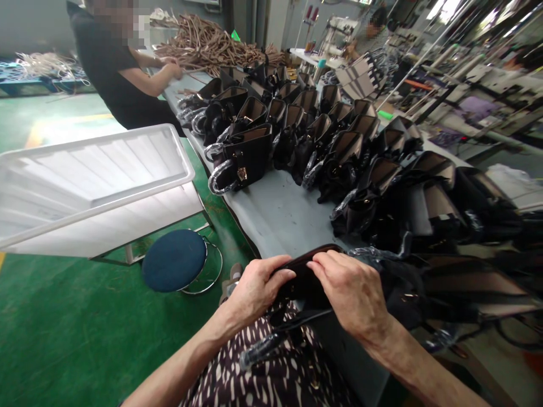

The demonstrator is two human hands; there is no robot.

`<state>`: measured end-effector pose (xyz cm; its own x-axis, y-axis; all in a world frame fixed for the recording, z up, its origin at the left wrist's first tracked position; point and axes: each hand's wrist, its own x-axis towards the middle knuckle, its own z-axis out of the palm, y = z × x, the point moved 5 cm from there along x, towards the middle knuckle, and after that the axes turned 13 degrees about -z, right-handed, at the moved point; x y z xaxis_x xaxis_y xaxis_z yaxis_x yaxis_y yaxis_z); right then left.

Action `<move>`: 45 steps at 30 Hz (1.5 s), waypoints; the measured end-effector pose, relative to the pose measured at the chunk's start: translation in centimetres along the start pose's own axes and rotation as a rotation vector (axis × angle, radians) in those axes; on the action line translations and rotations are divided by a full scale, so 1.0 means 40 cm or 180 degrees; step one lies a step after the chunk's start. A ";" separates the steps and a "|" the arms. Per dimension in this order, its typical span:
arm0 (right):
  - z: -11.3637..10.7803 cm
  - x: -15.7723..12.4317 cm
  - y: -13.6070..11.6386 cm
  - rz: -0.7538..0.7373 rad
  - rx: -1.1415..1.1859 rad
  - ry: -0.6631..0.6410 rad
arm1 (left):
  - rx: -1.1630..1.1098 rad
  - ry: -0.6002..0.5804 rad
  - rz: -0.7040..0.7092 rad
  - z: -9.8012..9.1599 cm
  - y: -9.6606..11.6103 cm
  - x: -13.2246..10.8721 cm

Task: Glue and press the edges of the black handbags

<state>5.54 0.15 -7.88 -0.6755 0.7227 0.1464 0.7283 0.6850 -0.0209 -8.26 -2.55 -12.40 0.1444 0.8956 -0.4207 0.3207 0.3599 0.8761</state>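
Note:
A black handbag (303,285) rests against my lap at the table's near edge, its mouth facing up. My left hand (258,285) pinches the bag's upper edge between thumb and fingers. On the same rim, a little to the right, my right hand (350,288) grips with its fingertips curled over the edge. One handle of this bag, wrapped in clear plastic (261,350), hangs toward me over the patterned clothing. The bag's lower part is dark and partly hidden by my right hand and forearm.
Rows of black handbags (250,155) with tan linings stand on the grey table (280,209). At left are a white plastic bin (182,152) and a blue round stool (173,260). A person in dark clothes (106,68) handles brown strips (212,42) at the far end. Sewing machines stand behind.

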 end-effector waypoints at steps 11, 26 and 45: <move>-0.005 0.002 -0.008 -0.0168 -0.0066 0.0168 | 0.0556 0.0643 0.0131 -0.007 0.000 0.012; -0.008 0.021 0.007 -0.0043 -0.0413 0.0179 | 0.0756 0.0927 0.0735 0.003 0.001 0.010; 0.001 0.024 0.015 -0.0047 -0.0384 0.0148 | 0.0724 0.0842 0.0680 0.008 0.017 0.015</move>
<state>5.32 1.27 -7.79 -0.6821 0.7057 0.1916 0.7288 0.6773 0.1002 -7.66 -1.83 -12.13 -0.0060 0.9910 -0.1339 0.5128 0.1180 0.8503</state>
